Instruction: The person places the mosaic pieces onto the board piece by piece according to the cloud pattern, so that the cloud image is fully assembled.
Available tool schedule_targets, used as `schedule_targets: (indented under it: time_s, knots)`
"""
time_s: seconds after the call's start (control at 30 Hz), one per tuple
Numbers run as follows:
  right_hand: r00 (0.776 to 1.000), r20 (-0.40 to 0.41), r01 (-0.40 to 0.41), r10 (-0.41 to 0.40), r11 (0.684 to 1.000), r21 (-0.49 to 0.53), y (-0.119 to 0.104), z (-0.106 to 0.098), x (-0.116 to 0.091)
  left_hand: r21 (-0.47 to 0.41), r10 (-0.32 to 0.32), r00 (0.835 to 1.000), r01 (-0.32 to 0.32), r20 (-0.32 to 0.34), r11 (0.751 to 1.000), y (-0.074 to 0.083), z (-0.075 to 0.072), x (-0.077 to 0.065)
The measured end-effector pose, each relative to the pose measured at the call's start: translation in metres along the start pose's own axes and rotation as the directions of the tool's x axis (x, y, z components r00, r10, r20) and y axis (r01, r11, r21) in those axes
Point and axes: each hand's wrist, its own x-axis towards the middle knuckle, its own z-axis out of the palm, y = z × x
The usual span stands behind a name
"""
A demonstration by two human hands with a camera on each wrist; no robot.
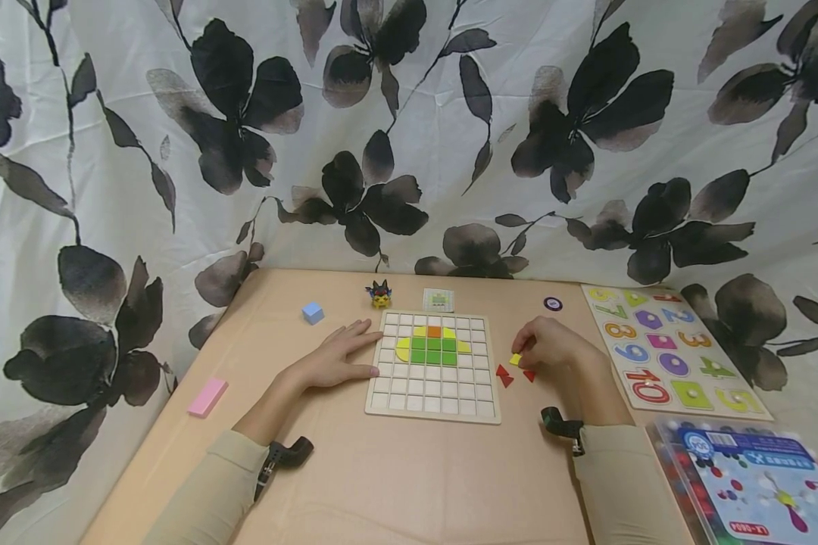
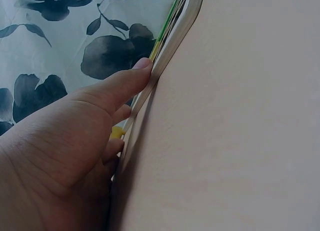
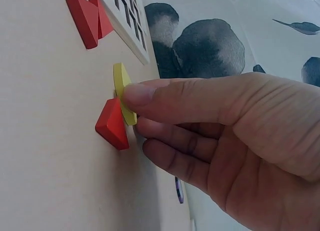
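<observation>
A white wooden grid board lies mid-table, with green, yellow and orange pieces filling cells in its upper half. My left hand rests at its left edge, fingers extended; the thumb lies against the board's side in the left wrist view. To the right of the board, my right hand pinches a small yellow block between thumb and fingers, close over the table. Right by it is a red triangular block. Two more red triangular blocks lie nearer the board.
Behind the board are a small figurine and a pattern card. A blue block and pink block lie left. On the right are a round disc, a number puzzle board and a clear-sided box.
</observation>
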Motion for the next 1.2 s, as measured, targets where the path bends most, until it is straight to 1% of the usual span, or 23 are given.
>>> schedule_targets:
  time_s: [0.1,0.27,0.4,0.53,0.7,0.8,1.07,1.2]
  knots:
    - [1.0,0.006,0.017,-0.017,1.0,-0.007,0.001,-0.001,0.0,0.003,-0.001,1.0,0.001,-0.002,1.0,0.0,0.0,0.0]
    - [1.0,0.026,0.014,-0.015,1.0,0.006,0.0,0.001,0.002,0.001,-0.005,1.0,0.005,0.003,1.0,0.0,-0.001,0.0]
    - [0.999,0.043,0.016,-0.018,0.999,0.044,0.0,0.005,0.004,-0.004,-0.002,1.0,0.002,0.001,1.0,0.0,-0.001,0.001]
    - [0.997,0.053,0.045,-0.049,0.995,0.085,0.002,0.008,0.007,-0.005,-0.003,1.0,0.003,-0.001,1.0,-0.001,-0.001,0.001]
    - [0.997,0.037,0.068,-0.074,0.989,0.132,0.006,0.009,0.009,0.0,-0.007,1.0,0.007,0.003,1.0,-0.003,0.0,0.001]
    - [0.997,0.011,0.078,-0.081,0.986,0.146,0.007,0.008,0.009,0.002,-0.003,1.0,0.003,0.004,1.0,-0.003,0.001,0.001]
    - [0.988,-0.116,0.114,-0.103,0.99,0.088,-0.002,0.003,0.006,0.0,-0.002,1.0,0.002,0.004,1.0,-0.001,0.0,0.001]
    - [0.982,-0.163,0.112,-0.096,0.989,0.092,-0.009,0.002,0.006,-0.005,-0.003,1.0,0.003,0.005,1.0,-0.001,0.0,0.0]
